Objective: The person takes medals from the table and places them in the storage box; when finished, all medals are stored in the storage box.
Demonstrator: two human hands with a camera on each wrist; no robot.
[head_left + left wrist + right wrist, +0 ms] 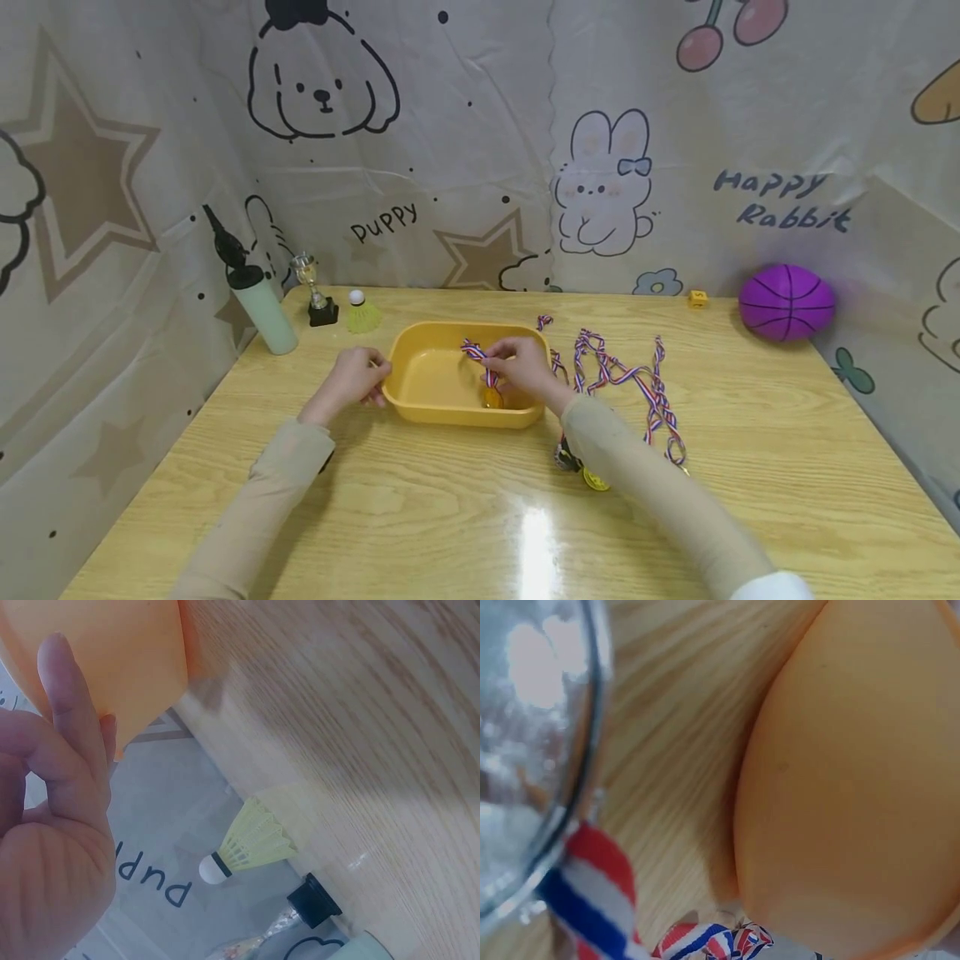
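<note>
A yellow-orange plastic tub (442, 414) stands on the wooden table. At its left end my left hand (355, 377) grips the rim, and the left wrist view shows those fingers (64, 682) against the tub's wall. My right hand (521, 365) reaches over the right side and pinches the red, white and blue ribbon (492, 378) of a medal. That gold-coloured medal (492, 398) hangs low inside the tub. Outside, by the right forearm, lie more medals (597, 478) with tangled striped ribbons (611, 367). A shiny round medal (525, 742) looms close in the right wrist view.
Along the back left stand a pale green bottle (264, 312), a small trophy (321, 308) and a yellow shuttlecock (362, 315). At the back right are a small yellow cube (698, 299) and a purple basketball (787, 302). A printed curtain hangs behind the table.
</note>
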